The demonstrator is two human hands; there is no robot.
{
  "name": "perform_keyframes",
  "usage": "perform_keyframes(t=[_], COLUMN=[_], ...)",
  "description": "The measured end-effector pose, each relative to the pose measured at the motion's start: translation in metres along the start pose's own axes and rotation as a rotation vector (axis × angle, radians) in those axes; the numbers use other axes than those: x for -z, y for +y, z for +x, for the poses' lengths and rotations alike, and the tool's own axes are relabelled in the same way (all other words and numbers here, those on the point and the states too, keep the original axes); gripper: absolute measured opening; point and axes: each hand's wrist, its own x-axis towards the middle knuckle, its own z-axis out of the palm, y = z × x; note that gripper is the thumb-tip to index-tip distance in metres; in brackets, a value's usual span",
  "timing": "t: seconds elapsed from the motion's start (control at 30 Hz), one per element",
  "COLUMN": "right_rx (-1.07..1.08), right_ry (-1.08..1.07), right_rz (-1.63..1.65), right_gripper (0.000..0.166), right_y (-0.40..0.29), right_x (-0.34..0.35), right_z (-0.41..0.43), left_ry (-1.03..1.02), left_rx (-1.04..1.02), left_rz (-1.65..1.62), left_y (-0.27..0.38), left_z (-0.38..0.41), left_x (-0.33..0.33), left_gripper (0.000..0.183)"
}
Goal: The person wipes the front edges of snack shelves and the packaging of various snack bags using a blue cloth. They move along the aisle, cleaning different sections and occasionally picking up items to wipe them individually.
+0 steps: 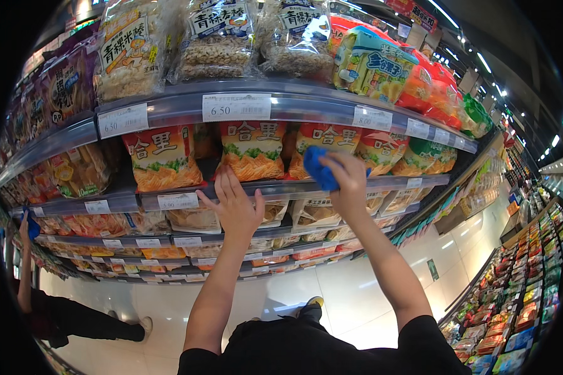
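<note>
My right hand (349, 183) holds a crumpled blue cloth (320, 168) in front of snack bags and just above a shelf's front edge, right of the middle. To its left, my left hand (234, 201) has its fingers spread over the front edge (281, 186) of the same shelf. Its fingertips reach the bottom of an orange and yellow snack bag (253, 152); whether they press on it I cannot tell. A similar bag (163, 159) stands further left, and another (326, 136) is partly behind the cloth.
Above runs a shelf edge with price tags (237, 107) and bagged puffed-grain snacks (218, 47). Lower shelves hold more packets (194, 219). At the far left a co-worker (75, 318) reaches to the shelves with a blue cloth (32, 226). Another stocked shelf (506, 300) stands at the right.
</note>
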Motion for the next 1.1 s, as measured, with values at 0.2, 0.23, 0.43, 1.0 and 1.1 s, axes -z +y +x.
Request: perform_keyframes(t=[0.2, 0.23, 0.43, 1.0, 1.1], right_rx=[-0.095, -0.058, -0.015, -1.219, -1.697], right_ry=[0.088, 0.076, -0.031, -0.726, -0.455], right_rz=[-0.038, -0.047, 0.013, 0.035, 0.073], right_gripper=[0.049, 0.049, 0.044, 0.041, 0.043], right_y=[0.004, 0.002, -0.026, -0.094, -0.096], right_x=[0.010, 0.005, -0.016, 0.076, 0.115], right_z=[0.044, 0.038, -0.017, -0.408, -0.464], left_ry=[-0.011, -0.018, 0.016, 0.043, -0.173], left_rx=[0.005, 0.010, -0.022, -0.208, -0.235], left_rz=[0.005, 0.001, 0.014, -0.390, -0.497], left_y=[0.000, 0.000, -0.002, 0.000, 0.009], left_z=[-0.001, -0.002, -0.002, -0.044, -0.120], left_x=[0.002, 0.002, 0.000, 0.014, 0.007], left_gripper=[0.085, 0.085, 0.085, 0.088, 0.072])
